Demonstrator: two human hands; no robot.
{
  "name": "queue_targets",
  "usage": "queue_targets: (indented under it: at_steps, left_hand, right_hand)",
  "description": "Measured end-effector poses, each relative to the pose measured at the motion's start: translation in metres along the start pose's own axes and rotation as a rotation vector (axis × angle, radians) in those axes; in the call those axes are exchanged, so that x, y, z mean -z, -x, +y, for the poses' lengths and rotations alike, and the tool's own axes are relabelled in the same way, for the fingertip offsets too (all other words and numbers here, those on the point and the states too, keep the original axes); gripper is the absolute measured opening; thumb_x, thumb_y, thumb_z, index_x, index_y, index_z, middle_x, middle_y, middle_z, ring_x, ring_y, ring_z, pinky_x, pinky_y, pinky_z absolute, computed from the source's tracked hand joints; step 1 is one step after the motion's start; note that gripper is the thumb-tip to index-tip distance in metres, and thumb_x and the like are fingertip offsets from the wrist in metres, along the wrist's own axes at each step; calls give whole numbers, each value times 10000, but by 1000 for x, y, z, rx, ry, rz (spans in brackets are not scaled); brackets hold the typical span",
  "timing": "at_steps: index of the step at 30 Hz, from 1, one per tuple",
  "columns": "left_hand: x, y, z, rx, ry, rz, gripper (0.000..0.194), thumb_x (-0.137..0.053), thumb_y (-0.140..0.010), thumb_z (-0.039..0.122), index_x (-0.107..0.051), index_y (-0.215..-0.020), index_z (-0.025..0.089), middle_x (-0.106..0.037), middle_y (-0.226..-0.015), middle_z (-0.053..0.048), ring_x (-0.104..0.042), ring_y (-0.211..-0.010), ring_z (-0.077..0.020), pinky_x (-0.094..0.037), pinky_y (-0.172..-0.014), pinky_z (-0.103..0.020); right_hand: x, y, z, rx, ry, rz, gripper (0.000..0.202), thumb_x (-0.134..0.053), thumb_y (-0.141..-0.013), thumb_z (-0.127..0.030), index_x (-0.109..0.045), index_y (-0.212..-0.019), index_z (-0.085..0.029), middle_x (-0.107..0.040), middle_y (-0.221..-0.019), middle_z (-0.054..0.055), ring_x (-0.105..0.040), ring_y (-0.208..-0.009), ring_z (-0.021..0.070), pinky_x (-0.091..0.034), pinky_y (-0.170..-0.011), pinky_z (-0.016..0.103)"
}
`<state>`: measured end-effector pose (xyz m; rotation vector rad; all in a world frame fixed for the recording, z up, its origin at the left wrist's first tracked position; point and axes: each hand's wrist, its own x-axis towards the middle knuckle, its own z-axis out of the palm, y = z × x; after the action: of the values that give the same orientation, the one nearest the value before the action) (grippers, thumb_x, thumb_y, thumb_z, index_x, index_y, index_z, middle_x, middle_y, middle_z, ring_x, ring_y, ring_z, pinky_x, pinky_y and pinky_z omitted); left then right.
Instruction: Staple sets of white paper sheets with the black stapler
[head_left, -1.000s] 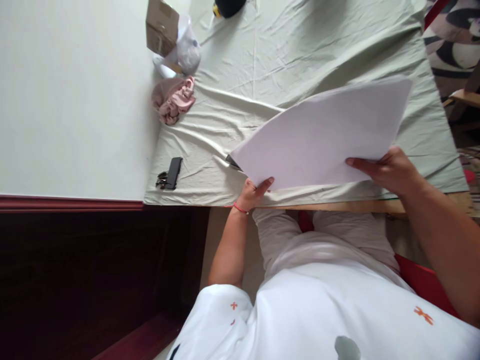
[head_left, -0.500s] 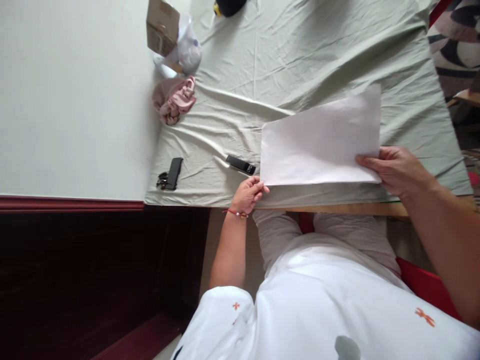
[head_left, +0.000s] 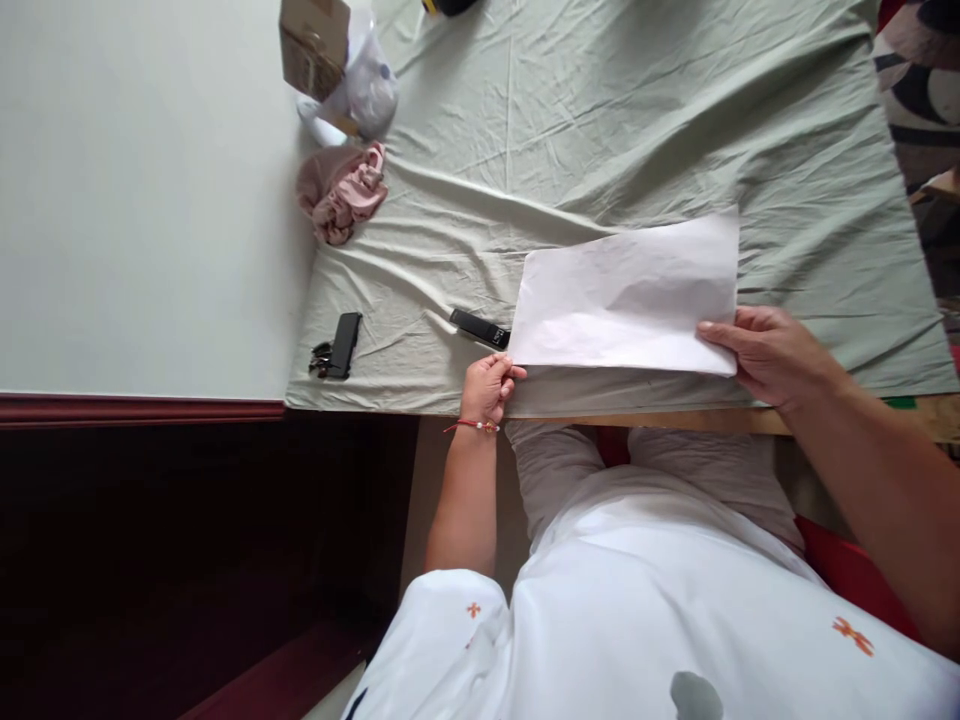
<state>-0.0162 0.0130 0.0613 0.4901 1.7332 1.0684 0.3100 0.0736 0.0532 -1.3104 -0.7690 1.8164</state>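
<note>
A blank white sheet of paper (head_left: pixel 626 300) is held between my two hands over the near part of the table; whether it is one sheet or more I cannot tell. My left hand (head_left: pixel 487 387) pinches its near left corner between thumb and fingers. At the right edge my right hand (head_left: pixel 776 352) grips it, thumb on top and fingers underneath, hidden. Just left of the paper lies a black stapler (head_left: pixel 480 328), its pale lower arm apart from the black upper one.
A pale green wrinkled cloth (head_left: pixel 600 120) covers the table. Along the wall at left are a black flat object (head_left: pixel 346 345) with keys (head_left: pixel 321 358), a pink crumpled cloth (head_left: pixel 349 200), a plastic bag (head_left: pixel 371 90) and a cardboard box (head_left: pixel 313 45).
The right end of the paper has come down and slightly left with my right hand, so the sheet lies flatter. My left hand keeps its pinch, shifted slightly left.
</note>
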Motion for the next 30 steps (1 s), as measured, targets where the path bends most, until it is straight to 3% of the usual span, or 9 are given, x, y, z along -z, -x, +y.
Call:
queue_targets:
  at_steps: [7,14,16,18,19,21,24,30]
  left_hand:
    - [9,-8,-2,-155,-167,251,176,-661,-814,228,-554,-695,154,-604,-471,21,-312,-321,-29,-170,-368,-174]
    - [21,-18,-9,-205,-237,309,212,-613,-863,237,-543,-674,171,-605,-500,20,-294,-336,-43,-175,-392,-204]
    - [23,-19,-13,-329,-311,371,146,-605,-877,225,-587,-743,169,-617,-534,23,-394,-377,-66,-271,-429,-205]
    - [25,-18,-17,-539,-435,462,75,-596,-892,208,-660,-889,169,-633,-575,27,-533,-480,-102,-405,-537,-215]
    - [26,-18,-19,-648,-506,490,130,-586,-902,202,-688,-977,175,-649,-604,24,-589,-546,-120,-455,-608,-228]
    - [28,-18,-24,-813,-638,480,249,-555,-927,195,-720,-1113,197,-710,-708,-5,-661,-671,-150,-509,-730,-263]
    - [30,-18,-29,-922,-774,410,329,-515,-940,167,-759,-1157,213,-779,-927,-68,-714,-861,-190,-532,-849,-303]
    - [29,-19,-35,-866,-911,404,397,-478,-948,128,-774,-1201,208,-777,-975,-106,-715,-939,-227,-533,-910,-339]
  right_hand:
    - [-21,5,18,69,-8,-18,99,-784,-702,-235,-699,-694,-186,-735,-712,36,-606,-609,122,-503,-567,213]
    - [-31,8,22,141,65,-28,119,-767,-701,-316,-674,-671,-247,-720,-709,13,-619,-615,147,-543,-587,266]
    - [-31,9,21,155,107,-19,147,-776,-703,-346,-669,-663,-254,-714,-694,19,-616,-610,158,-539,-572,280]
    - [-31,11,20,165,146,-1,167,-784,-701,-366,-667,-657,-255,-705,-679,25,-611,-606,169,-522,-548,289]
    - [-31,12,19,169,161,9,173,-786,-698,-369,-667,-654,-252,-701,-674,28,-610,-606,173,-512,-539,292]
    - [-31,14,17,170,175,24,174,-785,-698,-362,-663,-647,-248,-695,-671,34,-604,-607,177,-494,-535,296]
    - [-31,15,16,164,168,50,169,-766,-714,-338,-649,-629,-250,-685,-667,45,-587,-599,178,-466,-528,301]
    - [-30,12,19,169,153,78,98,-723,-715,-276,-671,-645,-232,-663,-639,34,-557,-576,157,-422,-505,277]
